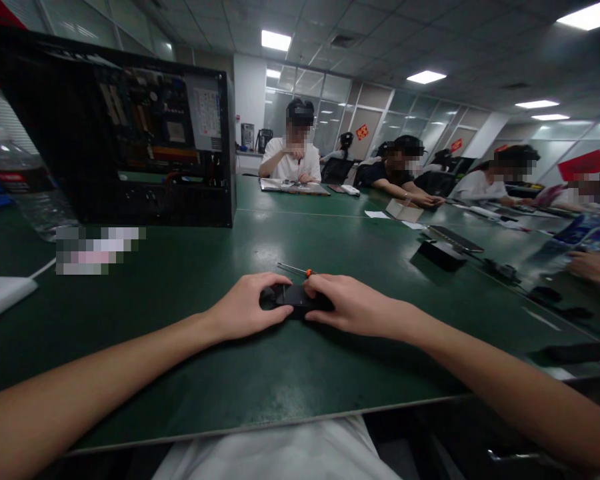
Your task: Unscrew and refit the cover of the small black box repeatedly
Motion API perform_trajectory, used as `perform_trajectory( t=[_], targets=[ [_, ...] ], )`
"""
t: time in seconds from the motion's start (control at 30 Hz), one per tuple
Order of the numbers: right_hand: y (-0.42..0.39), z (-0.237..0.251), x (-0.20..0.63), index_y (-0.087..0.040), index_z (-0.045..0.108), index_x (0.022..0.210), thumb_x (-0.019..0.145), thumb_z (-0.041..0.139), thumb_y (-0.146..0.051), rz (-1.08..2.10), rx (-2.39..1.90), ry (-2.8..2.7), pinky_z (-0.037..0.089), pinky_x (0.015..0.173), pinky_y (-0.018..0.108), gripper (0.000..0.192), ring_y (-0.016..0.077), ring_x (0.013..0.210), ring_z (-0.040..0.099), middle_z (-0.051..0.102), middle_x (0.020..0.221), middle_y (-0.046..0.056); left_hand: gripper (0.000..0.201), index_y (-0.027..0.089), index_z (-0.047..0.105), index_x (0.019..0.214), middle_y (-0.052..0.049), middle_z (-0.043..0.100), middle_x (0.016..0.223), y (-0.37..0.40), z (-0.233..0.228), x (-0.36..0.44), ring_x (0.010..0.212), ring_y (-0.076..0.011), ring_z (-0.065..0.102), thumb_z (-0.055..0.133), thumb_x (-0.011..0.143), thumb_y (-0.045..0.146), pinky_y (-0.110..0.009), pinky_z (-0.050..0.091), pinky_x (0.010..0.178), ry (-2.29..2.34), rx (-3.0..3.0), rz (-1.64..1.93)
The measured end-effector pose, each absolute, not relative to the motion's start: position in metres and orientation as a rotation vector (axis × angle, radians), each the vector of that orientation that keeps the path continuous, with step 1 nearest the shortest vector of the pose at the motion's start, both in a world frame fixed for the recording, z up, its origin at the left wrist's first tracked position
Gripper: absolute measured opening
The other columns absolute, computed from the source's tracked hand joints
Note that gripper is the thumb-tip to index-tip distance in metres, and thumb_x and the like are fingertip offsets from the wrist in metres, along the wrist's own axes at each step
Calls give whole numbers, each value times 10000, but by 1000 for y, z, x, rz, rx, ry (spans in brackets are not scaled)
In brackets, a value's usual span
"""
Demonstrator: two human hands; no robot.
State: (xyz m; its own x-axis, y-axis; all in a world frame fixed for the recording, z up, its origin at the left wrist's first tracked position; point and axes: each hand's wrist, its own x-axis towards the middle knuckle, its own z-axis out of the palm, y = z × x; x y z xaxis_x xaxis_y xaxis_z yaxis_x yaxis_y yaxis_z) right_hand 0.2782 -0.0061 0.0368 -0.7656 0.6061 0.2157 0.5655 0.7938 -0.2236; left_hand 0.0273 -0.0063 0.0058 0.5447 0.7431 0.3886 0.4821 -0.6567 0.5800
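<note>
- A small black device [296, 298] is pinched from both sides: the left hand [247, 308] is curled on its left end, the right hand [347, 305] is closed on its right.
- It is pressed flat on the green table [280, 373], directly ahead.
- An orange-tipped screwdriver [295, 269] is left just behind the fingers; it could be knocked away if a hand is lifted carelessly.
- An open computer case [130, 133] is stood well apart, far left.

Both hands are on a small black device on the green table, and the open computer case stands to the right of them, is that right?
Not quite. The head view shows both the left hand and right hand on the black device on the green table, but the open computer case stands to the left of them, farther back, not to the right.
</note>
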Motion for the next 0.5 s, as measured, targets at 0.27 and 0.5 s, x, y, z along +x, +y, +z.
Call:
perform_trajectory(
  t=[0.27, 0.5],
  targets=[
    [34, 54, 312, -184, 594, 1296, 945, 582, -476, 123, -1217, -2744, 513, 834, 343, 456, 235, 993, 673, 702, 1164, 125, 482, 166, 670, 1254, -87, 737, 1188, -7, 11, 29, 1041, -260, 695, 743, 841, 404, -367, 532, 925, 1029, 2273, 799],
    [53, 80, 287, -175, 735, 1178, 906, 572, -243, 54, -1220, -3014, 463, 743, 281, 325, 216, 897, 700, 759, 1044, 103, 338, 181, 706, 1170, -64, 739, 1147, -9, 12, 45, 1024, -234, 682, 708, 875, 347, -332, 513, 915, 991, 2263, 841]
  ],
)
